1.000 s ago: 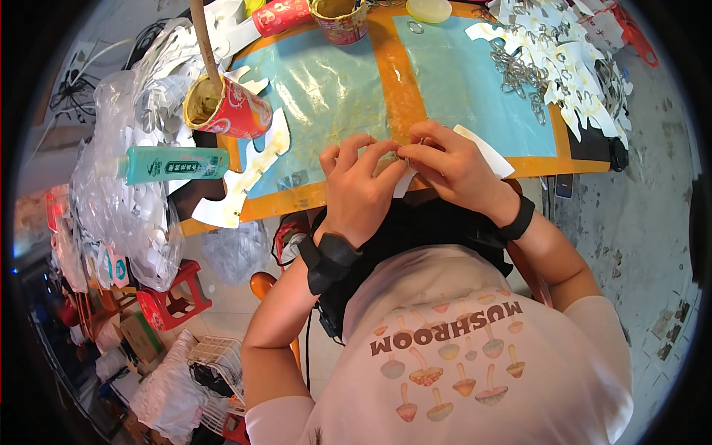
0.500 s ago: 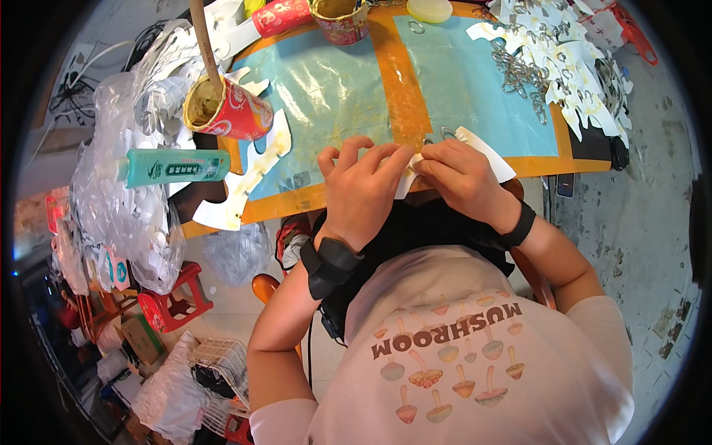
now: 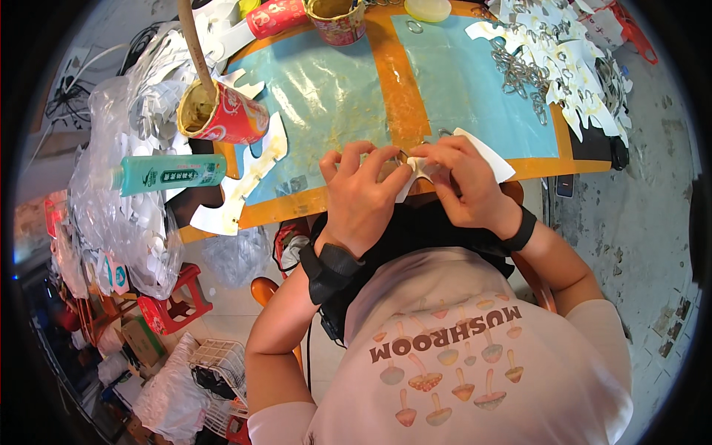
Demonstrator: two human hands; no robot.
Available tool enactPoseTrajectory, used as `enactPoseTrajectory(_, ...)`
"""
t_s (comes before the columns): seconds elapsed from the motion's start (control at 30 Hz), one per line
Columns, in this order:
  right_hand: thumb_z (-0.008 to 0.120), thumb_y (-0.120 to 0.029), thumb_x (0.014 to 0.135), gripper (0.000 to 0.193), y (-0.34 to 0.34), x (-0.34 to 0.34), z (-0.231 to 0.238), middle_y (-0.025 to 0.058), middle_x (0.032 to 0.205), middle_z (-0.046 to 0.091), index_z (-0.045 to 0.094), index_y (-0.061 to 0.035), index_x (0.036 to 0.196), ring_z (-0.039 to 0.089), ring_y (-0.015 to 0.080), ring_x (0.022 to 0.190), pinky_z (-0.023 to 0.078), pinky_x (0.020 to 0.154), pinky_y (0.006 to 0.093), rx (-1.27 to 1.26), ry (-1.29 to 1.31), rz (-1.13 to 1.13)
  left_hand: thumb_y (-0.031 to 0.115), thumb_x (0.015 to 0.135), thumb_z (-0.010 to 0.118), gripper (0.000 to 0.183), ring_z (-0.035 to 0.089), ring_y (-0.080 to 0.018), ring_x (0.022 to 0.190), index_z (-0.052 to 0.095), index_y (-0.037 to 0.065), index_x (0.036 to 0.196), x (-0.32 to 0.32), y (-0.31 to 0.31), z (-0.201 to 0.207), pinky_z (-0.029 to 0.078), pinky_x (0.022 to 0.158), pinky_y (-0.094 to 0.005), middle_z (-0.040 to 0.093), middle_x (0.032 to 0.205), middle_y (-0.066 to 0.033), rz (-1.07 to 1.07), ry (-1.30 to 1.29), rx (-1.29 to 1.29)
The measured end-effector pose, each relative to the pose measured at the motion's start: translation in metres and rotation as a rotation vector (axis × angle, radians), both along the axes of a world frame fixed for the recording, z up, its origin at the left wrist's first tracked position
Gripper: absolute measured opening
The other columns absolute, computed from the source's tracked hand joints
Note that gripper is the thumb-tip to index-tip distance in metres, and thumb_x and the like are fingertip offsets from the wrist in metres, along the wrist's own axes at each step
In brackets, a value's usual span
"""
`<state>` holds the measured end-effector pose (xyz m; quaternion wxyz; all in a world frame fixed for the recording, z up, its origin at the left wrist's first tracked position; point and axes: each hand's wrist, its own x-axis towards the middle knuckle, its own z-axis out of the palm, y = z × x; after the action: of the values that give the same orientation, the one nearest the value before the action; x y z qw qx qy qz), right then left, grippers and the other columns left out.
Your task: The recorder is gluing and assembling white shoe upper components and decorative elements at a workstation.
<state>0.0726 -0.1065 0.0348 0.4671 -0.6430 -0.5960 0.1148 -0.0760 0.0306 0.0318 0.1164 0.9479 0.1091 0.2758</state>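
Observation:
At the table's near edge both my hands work on a small white cut-out piece (image 3: pixel 415 170) of flat, flexible material. My left hand (image 3: pixel 361 189) pinches its left side with thumb and forefinger, the other fingers curled loosely. From the right, my right hand (image 3: pixel 471 182) has its fingertips bent onto the same piece, with the thumb lower down. A small metal ring is partly visible at the left fingertips. Another metal ring (image 3: pixel 444 133) shows just beyond my right fingers. A wider white strip (image 3: pixel 486 154) sticks out past my right hand; whether it joins the held piece is hidden.
Left on the table are a red paper cup (image 3: pixel 241 119) with a stick in yellowish paste, a green bottle (image 3: pixel 174 173) on its side and a smeared white cut-out (image 3: pixel 256 170). Another cup (image 3: pixel 337 26) stands at the back. Metal rings (image 3: pixel 523 74) and white pieces (image 3: pixel 582 89) pile up right.
My right thumb has moved down from the fingertip pinch, so more of the white piece shows between my hands. My left hand stays nearly in place.

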Motion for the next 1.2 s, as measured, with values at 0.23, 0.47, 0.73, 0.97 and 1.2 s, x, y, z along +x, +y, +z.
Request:
enactPoseTrajectory(0.23,0.059,0.012,0.074,0.052,-0.004,-0.001,-0.015,0.0153,0.097,0.063,0.056,-0.0008,0.124,0.059,0.0321,0.091,0.051,0.078,0.0375,0.064,-0.133,0.027,0.011,0.074,0.073,0.020,0.056,-0.0219,0.102,0.074,0.021,0.091,-0.002,0.000,0.000,0.031,0.089,-0.0410,0.067,0.107,0.0055,-0.004,0.021,0.018)
enactPoseTrajectory(0.47,0.059,0.010,0.078,0.044,0.004,-0.005,-0.009,0.0154,0.093,0.064,0.055,0.0048,0.122,0.061,0.0312,0.086,0.051,0.076,0.0386,0.129,-0.257,-0.007,0.011,0.077,0.070,0.022,0.058,-0.0217,0.101,0.067,0.015,0.098,-0.005,0.015,0.001,0.032,0.090,-0.0416,0.066,0.107,0.0014,-0.064,0.023,-0.221)
enactPoseTrajectory(0.73,0.065,0.004,0.082,0.033,0.011,-0.001,-0.001,0.0142,0.089,0.063,0.059,0.0031,0.114,0.062,0.0293,0.084,0.051,0.072,0.0364,0.023,-0.178,-0.011,0.009,0.071,0.079,0.030,0.053,-0.0278,0.112,0.070,0.014,0.099,0.008,0.032,0.028,0.035,0.093,-0.0402,0.058,0.119,-0.0069,-0.078,0.024,-0.256)
enactPoseTrajectory(0.97,0.066,0.000,0.083,0.029,0.020,0.009,0.016,0.0134,0.083,0.063,0.059,-0.0007,0.111,0.063,0.0286,0.070,0.050,0.068,0.0356,-0.192,0.173,0.008,0.007,0.069,0.080,0.019,0.047,-0.0325,0.121,0.073,0.015,0.085,0.017,0.032,0.025,0.036,0.095,-0.0434,0.052,0.128,-0.0111,-0.195,0.171,-0.218)
enactPoseTrajectory(1.2,0.067,-0.003,0.081,0.035,0.024,0.017,0.019,0.0122,0.080,0.063,0.061,-0.0022,0.115,0.063,0.0299,0.077,0.050,0.071,0.0388,-0.229,0.067,0.098,0.004,0.069,0.076,0.015,0.047,-0.0314,0.122,0.069,0.009,0.081,0.016,0.023,0.022,0.036,0.095,-0.0423,0.051,0.130,-0.0110,-0.186,0.123,-0.177)
